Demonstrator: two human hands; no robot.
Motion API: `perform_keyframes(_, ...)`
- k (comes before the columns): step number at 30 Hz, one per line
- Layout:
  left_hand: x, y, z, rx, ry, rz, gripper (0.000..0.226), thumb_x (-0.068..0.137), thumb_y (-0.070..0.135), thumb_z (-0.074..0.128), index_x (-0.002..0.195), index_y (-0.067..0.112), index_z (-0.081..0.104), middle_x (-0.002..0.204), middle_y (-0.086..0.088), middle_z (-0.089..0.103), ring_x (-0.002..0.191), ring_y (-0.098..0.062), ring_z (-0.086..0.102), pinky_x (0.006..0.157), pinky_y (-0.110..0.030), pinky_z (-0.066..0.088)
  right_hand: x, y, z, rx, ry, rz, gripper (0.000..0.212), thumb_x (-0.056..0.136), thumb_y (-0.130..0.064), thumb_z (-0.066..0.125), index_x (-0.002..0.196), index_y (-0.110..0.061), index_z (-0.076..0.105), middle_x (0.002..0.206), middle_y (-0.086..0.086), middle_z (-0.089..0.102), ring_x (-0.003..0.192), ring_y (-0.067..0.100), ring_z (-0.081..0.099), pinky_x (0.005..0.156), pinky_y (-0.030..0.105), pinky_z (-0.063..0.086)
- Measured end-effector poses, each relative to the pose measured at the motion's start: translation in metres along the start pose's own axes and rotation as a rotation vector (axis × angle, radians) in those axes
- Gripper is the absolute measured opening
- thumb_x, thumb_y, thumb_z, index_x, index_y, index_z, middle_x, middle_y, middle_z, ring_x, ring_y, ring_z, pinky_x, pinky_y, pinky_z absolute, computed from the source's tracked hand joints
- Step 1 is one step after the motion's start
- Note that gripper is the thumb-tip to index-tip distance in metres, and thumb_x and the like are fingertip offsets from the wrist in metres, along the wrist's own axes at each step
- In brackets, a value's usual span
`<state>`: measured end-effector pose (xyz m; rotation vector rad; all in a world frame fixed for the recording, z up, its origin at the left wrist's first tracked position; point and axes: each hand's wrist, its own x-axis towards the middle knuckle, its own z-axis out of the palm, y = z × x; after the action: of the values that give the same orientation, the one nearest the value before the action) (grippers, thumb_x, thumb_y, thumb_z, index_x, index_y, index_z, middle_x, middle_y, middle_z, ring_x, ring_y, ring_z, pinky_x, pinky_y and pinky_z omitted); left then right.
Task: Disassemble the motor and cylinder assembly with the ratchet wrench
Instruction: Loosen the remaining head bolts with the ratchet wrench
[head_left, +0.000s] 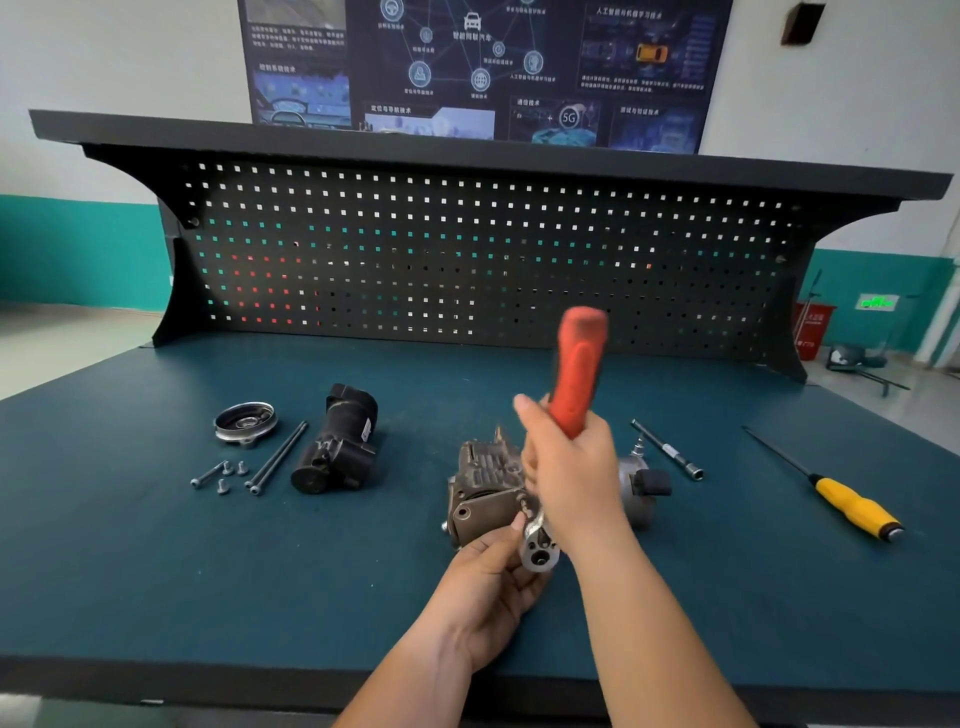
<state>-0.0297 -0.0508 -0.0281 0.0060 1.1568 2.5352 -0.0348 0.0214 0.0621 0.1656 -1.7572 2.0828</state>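
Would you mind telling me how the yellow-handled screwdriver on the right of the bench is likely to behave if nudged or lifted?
The yellow-handled screwdriver probably rolls if nudged sideways: its handle looks rounded and it lies flat on the mat. Lifted by the thin shaft, it would likely tip handle-down, since the handle is far bulkier.

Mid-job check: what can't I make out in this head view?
1. Head view, fastener under the head of the ratchet wrench: covered by that head and the fingers of the left hand.
2. Head view, middle of the motor and cylinder assembly: behind the right hand.
3. Head view, wrench's red handle: motion-blurred.
4. Head view, loose bolts: heads too small to identify.
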Motion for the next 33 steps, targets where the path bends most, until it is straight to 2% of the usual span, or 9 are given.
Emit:
perform_keyframes(2, -0.001, 0.001, 0.001, -0.01, 0.002, -0.003, 0.021, 0.074, 0.024, 0.062, 0.064, 0.014, 0.077, 0.075, -0.005, 0.073, 0.063, -0.011, 0.069, 0.059, -0.021, 0.055, -0.001, 0.0, -0.008, 0.179, 0.08, 0.048, 0.036, 0.09, -0.014, 0.061, 0.062, -0.02, 0.04, 0.04, -0.01, 0.033, 0.032, 0.005, 0.028, 0.034, 0.017, 0.024)
perform_keyframes(6, -0.001, 0.001, 0.003, -0.005, 0.033, 0.002, 0.02, 0.07, 0.026, 0.063, 0.059, 0.014, 0.075, 0.072, -0.004, 0.072, 0.059, -0.009, 0.067, 0.056, -0.02, 0.053, -0.001, 0.005, -0.025, 0.498, 0.286, 0.092, 0.041, 0.094, -0.013, 0.053, 0.062, -0.021, 0.03, 0.04, -0.012, 0.025, 0.031, 0.003, 0.021, 0.032, 0.013, 0.017)
perform_keyframes(10, -0.002, 0.0, 0.004, 0.004, 0.043, -0.016, 0.017, 0.068, 0.026, 0.064, 0.062, 0.012, 0.073, 0.072, -0.006, 0.072, 0.059, -0.01, 0.067, 0.055, -0.02, 0.053, -0.003, 0.017, -0.043, 0.713, 0.45, 0.246, 0.041, 0.097, -0.023, 0.047, 0.063, -0.022, 0.025, 0.041, -0.011, 0.018, 0.032, 0.005, 0.017, 0.031, 0.017, 0.017)
perform_keyframes(13, -0.001, 0.0, 0.004, 0.001, 0.051, -0.019, 0.017, 0.068, 0.025, 0.065, 0.061, 0.012, 0.074, 0.073, -0.006, 0.073, 0.059, -0.011, 0.068, 0.056, -0.02, 0.053, -0.005, 0.021, -0.047, 0.789, 0.487, 0.293, 0.039, 0.097, -0.024, 0.046, 0.064, -0.021, 0.027, 0.041, -0.011, 0.018, 0.031, 0.005, 0.017, 0.031, 0.016, 0.018)
perform_keyframes(21, -0.001, 0.001, 0.003, -0.005, 0.04, -0.027, 0.018, 0.069, 0.027, 0.064, 0.059, 0.017, 0.076, 0.074, -0.004, 0.073, 0.061, -0.011, 0.068, 0.068, -0.025, 0.049, 0.005, 0.002, -0.025, 0.394, 0.247, 0.106, 0.039, 0.094, -0.012, 0.052, 0.062, -0.02, 0.031, 0.038, -0.011, 0.026, 0.03, 0.003, 0.022, 0.031, 0.014, 0.018)
perform_keyframes(24, -0.001, 0.001, 0.003, -0.007, 0.028, -0.043, 0.017, 0.072, 0.026, 0.065, 0.067, 0.015, 0.076, 0.078, -0.005, 0.074, 0.064, -0.012, 0.069, 0.069, -0.027, 0.05, 0.006, -0.002, -0.012, 0.134, 0.094, 0.057, 0.036, 0.091, -0.015, 0.059, 0.062, -0.02, 0.039, 0.038, -0.011, 0.033, 0.031, 0.004, 0.029, 0.033, 0.016, 0.024)
perform_keyframes(28, 0.001, 0.0, 0.001, 0.0, 0.017, -0.03, 0.013, 0.09, 0.015, 0.056, 0.086, 0.009, 0.067, 0.077, -0.009, 0.072, 0.067, -0.017, 0.067, 0.075, -0.032, 0.05, 0.005, -0.004, 0.012, -0.296, -0.126, -0.096, 0.039, 0.087, -0.023, 0.065, 0.056, -0.02, 0.041, 0.037, -0.011, 0.036, 0.036, 0.003, 0.031, 0.04, 0.018, 0.028)
perform_keyframes(30, 0.0, 0.001, 0.0, 0.025, 0.005, -0.025, 0.011, 0.092, 0.006, 0.051, 0.09, 0.004, 0.062, 0.077, -0.011, 0.065, 0.068, -0.02, 0.063, 0.07, -0.032, 0.053, 0.001, -0.001, 0.025, -0.476, -0.259, -0.157, 0.039, 0.086, -0.03, 0.065, 0.054, -0.021, 0.045, 0.037, -0.012, 0.041, 0.037, 0.003, 0.033, 0.04, 0.017, 0.027)
perform_keyframes(33, -0.001, 0.003, -0.004, 0.033, 0.01, -0.035, 0.013, 0.091, -0.003, 0.046, 0.095, 0.0, 0.057, 0.081, -0.016, 0.055, 0.07, -0.024, 0.056, 0.058, -0.031, 0.056, -0.007, 0.003, 0.037, -0.614, -0.408, -0.195, 0.035, 0.087, -0.037, 0.062, 0.054, -0.043, 0.051, 0.039, -0.017, 0.044, 0.039, 0.003, 0.038, 0.041, 0.016, 0.03)
